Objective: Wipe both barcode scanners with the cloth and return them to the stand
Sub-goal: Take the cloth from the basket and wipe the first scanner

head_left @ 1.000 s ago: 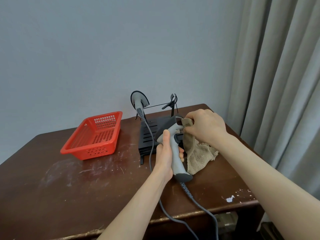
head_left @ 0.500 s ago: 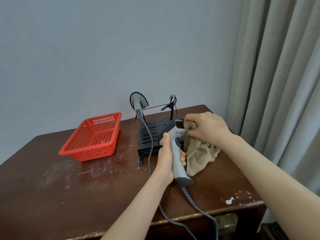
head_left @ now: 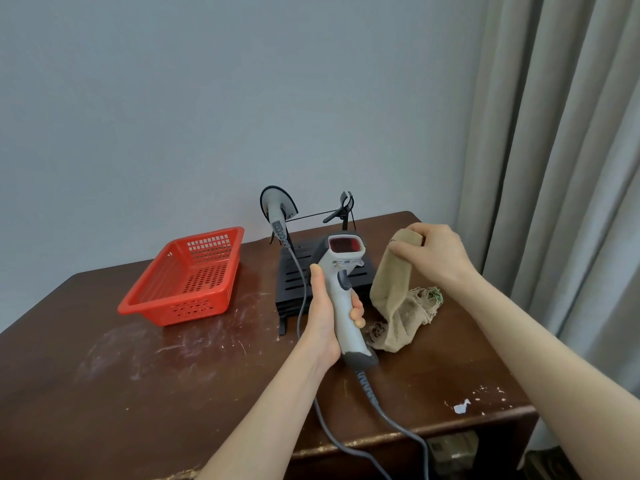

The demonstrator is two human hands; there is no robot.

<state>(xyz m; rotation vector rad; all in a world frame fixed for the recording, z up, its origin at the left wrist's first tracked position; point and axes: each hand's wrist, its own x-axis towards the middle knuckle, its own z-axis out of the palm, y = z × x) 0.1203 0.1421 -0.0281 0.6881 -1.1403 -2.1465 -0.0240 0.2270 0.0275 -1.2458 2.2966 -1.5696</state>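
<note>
Scanner (head_left: 338, 292) upright in left hand (head_left: 322, 320), cloth (head_left: 394, 299) in right hand (head_left: 438, 254); hands apart.
Red basket (head_left: 187, 282) at left of worktop (head_left: 121, 393). Right of it, second scanner (head_left: 276, 207) sits on the stand (head_left: 289, 289), head up, cable running down toward the front edge. Held scanner: long axis near vertical, butt end low and nearest the person, red window at top facing the camera; left fingers and thumb wrapped round the grip. Just right of it, not touching, cloth hangs from right-hand pinch at its top fold, lower end bunched on the worktop.
</note>
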